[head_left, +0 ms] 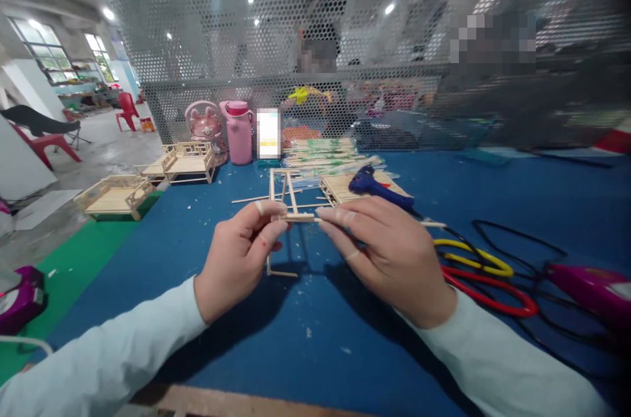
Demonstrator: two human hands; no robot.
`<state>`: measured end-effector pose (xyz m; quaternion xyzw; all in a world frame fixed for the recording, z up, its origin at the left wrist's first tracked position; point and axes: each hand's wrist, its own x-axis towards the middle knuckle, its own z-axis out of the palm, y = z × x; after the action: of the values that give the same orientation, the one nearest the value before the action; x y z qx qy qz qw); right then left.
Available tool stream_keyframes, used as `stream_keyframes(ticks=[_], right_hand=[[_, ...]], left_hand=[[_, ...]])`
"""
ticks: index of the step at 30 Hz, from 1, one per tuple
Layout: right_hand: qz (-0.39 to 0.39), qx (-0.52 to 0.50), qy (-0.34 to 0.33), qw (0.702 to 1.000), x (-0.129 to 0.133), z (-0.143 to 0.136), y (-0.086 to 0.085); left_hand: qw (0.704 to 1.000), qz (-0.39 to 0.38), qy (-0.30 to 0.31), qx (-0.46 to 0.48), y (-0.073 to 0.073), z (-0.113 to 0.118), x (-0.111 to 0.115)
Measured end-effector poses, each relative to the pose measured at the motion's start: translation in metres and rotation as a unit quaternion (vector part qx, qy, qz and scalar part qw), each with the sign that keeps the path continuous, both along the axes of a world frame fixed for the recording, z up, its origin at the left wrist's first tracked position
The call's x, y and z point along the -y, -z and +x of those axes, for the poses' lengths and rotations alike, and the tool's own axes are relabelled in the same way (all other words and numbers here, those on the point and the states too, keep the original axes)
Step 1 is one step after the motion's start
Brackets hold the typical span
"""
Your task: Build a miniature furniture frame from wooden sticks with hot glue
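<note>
My left hand point(241, 243) pinches a small frame of thin wooden sticks point(292, 193) between thumb and fingers, above the blue table. Its slim uprights rise past my fingertips, and another part hangs below the hand. My right hand point(389, 249) is closed in a pinch on the end of a thin wooden stick point(306, 217), which lies along the frame's lower bar. Whether the stick and bar are joined I cannot tell. Tape or finger covers wrap some fingers. Just beyond my right hand, a blue glue gun point(377, 187) rests on a flat wooden slatted piece point(338, 188).
Bundled sticks point(320, 157) lie behind the frame. Miniature wooden furniture point(116, 196) stands at left. A pink flask point(239, 134) and a lit phone point(269, 134) stand before the mesh screen point(236, 22). Black cables, a yellow loop point(493, 266) and a red loop point(522, 305) lie right.
</note>
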<state>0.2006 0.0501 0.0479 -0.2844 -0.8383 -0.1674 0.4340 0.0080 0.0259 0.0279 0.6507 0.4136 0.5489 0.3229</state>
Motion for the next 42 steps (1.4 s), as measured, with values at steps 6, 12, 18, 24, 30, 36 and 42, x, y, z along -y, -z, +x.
stream_keyframes(ticks=[6, 12, 18, 24, 30, 36, 42], right_hand=[[-0.025, -0.016, 0.027, 0.999, 0.005, -0.007, -0.004], [-0.067, -0.044, 0.017, 0.997, 0.006, -0.008, -0.006], [-0.093, -0.038, 0.015, 0.995, 0.006, -0.008, -0.008], [-0.072, -0.034, 0.029, 0.996, -0.001, 0.003, -0.009], [-0.053, -0.042, 0.057, 0.996, -0.017, 0.020, 0.000], [-0.101, -0.016, 0.043, 0.994, -0.019, 0.016, 0.010], [-0.133, 0.046, 0.023, 0.990, -0.016, 0.012, 0.012]], left_hand=[[1.000, 0.006, 0.002, -0.028, -0.002, 0.000, 0.000], [0.999, 0.014, 0.010, -0.047, -0.002, 0.000, 0.002], [0.998, 0.021, 0.008, -0.059, 0.000, -0.001, 0.001], [0.998, 0.036, -0.024, -0.048, -0.010, -0.008, -0.003], [0.924, 0.178, -0.150, -0.303, -0.035, -0.034, -0.015], [0.798, 0.151, -0.113, -0.572, -0.018, -0.034, -0.026], [0.773, 0.085, -0.040, -0.627, -0.004, -0.021, -0.023]])
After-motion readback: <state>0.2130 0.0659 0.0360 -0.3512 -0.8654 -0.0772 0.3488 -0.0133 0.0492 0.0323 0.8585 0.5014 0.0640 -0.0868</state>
